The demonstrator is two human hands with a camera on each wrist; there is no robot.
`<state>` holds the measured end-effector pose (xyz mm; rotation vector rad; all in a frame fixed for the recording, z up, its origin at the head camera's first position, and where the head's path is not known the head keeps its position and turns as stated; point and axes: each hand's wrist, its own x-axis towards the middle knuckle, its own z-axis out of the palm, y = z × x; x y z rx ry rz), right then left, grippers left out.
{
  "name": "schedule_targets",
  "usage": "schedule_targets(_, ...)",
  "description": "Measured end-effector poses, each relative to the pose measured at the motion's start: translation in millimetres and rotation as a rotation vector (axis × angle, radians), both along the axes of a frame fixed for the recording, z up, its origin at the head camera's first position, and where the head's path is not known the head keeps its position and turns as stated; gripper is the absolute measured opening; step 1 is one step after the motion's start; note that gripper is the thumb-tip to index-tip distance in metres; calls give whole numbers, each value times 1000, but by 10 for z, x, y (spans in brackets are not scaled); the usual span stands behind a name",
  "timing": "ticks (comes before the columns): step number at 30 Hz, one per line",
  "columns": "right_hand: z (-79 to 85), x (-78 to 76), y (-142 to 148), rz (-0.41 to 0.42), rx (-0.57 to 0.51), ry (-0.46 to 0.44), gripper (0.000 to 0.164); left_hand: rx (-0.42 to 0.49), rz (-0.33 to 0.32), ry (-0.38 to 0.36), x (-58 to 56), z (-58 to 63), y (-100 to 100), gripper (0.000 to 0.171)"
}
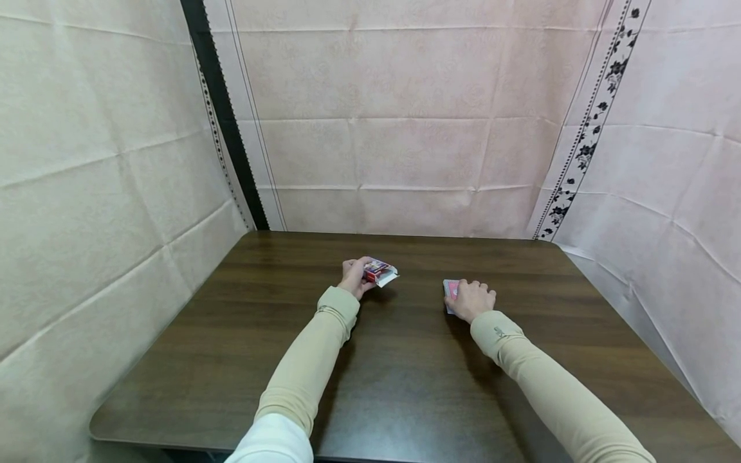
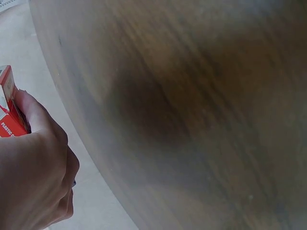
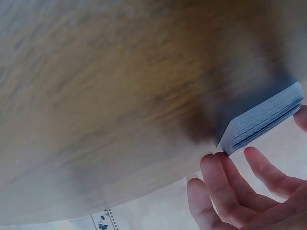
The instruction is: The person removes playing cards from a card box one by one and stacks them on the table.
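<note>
My left hand (image 1: 353,278) holds a red and white playing-card box (image 1: 380,271) above the table, its white end flap sticking out to the right. In the left wrist view the box (image 2: 13,123) shows part of the word "PLASTIC" on a red side, with the left thumb (image 2: 33,108) against it. To the right, my right hand (image 1: 473,300) grips a deck of cards (image 1: 451,289) with a pink back showing on top. The right wrist view shows the stacked edges of the deck (image 3: 268,117) between thumb and fingers (image 3: 218,179). Whether the deck touches the table is hard to tell.
Both hands are over a dark brown wooden table (image 1: 393,366) with rounded corners. Pale creased cloth (image 1: 405,154) hangs behind it and at both sides, with a black strip (image 1: 226,116) at left and a flowered border (image 1: 585,154) at right.
</note>
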<state>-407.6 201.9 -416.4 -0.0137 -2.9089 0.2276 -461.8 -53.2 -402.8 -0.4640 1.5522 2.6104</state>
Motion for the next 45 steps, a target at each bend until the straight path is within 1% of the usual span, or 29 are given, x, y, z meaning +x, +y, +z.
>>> schedule_targets(6,15,2,-14,-10,-12,-9,54,-7,-2,-3,4,20,7,42)
schedule_targets(8,28,3,-39,-6,-14,12,53,-10,-1,-5,5,21,5,42)
schedule_targets(10,53,4,-86,28,-22,53,52,-11,0,-6,6,22,0,42)
schedule_targets(12,93,7,-159,94,-34,103,50,-11,-1,-6,4,19,-1,42)
schedule_targets(14,142,10,-253,185,-46,144,48,-6,-5,0,4,18,0,43)
schedule_targets(16,187,21,-365,290,-65,162,47,4,-12,3,3,18,8,43)
schedule_targets(19,204,12,-538,410,-94,165,44,14,-21,9,5,17,33,43)
schedule_targets(21,190,5,-640,461,-111,147,43,15,-26,13,8,12,58,43)
schedule_targets(23,163,-13,-720,484,-114,121,42,12,-31,13,14,7,86,42)
schedule_targets(27,139,-24,-826,493,-115,68,43,-9,-55,20,27,17,143,42)
schedule_targets(30,140,-29,-882,481,-113,47,44,-21,-82,29,36,39,178,43)
schedule_targets(34,151,-31,-929,470,-118,13,49,-27,-116,19,43,58,204,42)
schedule_targets(38,153,-25,-941,453,-119,-23,52,-34,-126,10,46,59,205,43)
schedule_targets(41,149,-18,-934,450,-118,-7,51,-27,-109,12,39,48,187,44)
schedule_targets(45,163,-2,-917,466,-143,52,49,-16,-69,20,19,18,154,43)
